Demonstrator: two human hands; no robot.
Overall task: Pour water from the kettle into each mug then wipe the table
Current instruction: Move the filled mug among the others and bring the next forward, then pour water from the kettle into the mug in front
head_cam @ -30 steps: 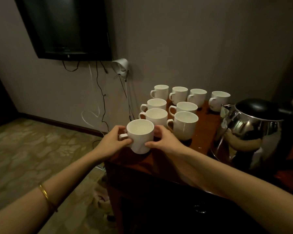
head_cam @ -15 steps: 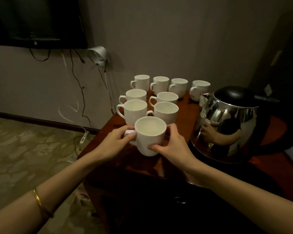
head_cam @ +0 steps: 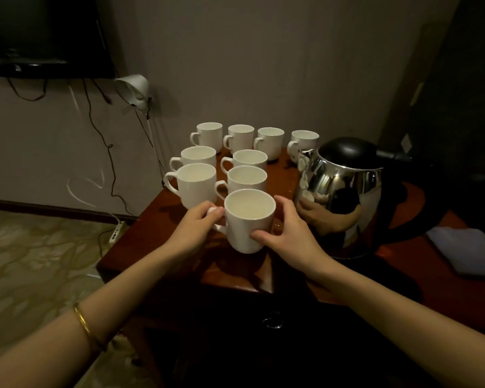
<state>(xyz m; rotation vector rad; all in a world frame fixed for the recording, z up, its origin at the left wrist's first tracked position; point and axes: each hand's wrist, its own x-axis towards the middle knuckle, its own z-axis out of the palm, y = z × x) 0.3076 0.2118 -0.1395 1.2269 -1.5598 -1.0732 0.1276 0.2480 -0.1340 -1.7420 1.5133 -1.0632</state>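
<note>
Left hand (head_cam: 198,224): fingers curled round the handle of the nearest mug (head_cam: 249,219), gripping it. That mug stands at the front of the wooden table (head_cam: 151,242), just ahead of the others.

Behind it, eight more white mugs: two on the left (head_cam: 193,182), two in the middle file (head_cam: 246,179), and a back row of four (head_cam: 254,137) near the wall. All upright, handles to the left.

Mug contents: the light is dim and the insides read as pale and flat; whether any holds water cannot be told from this view. No steam, no clear water line.

Right hand (head_cam: 287,233): thumb across the front of the nearest mug and fingers wrapped round its right side, so both hands hold the one mug.

Kettle (head_cam: 342,191): steel body, black lid shut, standing upright on the table just to the right of the right hand. Neither hand touches it.

Far right: a folded pale cloth (head_cam: 468,250) lies on the table beyond the kettle, untouched.

Judgement on progress: pouring looks not yet begun, or at most partly done. The person seems occupied with placing mugs. Left to do: lift the kettle, fill each of the nine mugs, then take up the cloth and wipe the table.
</note>
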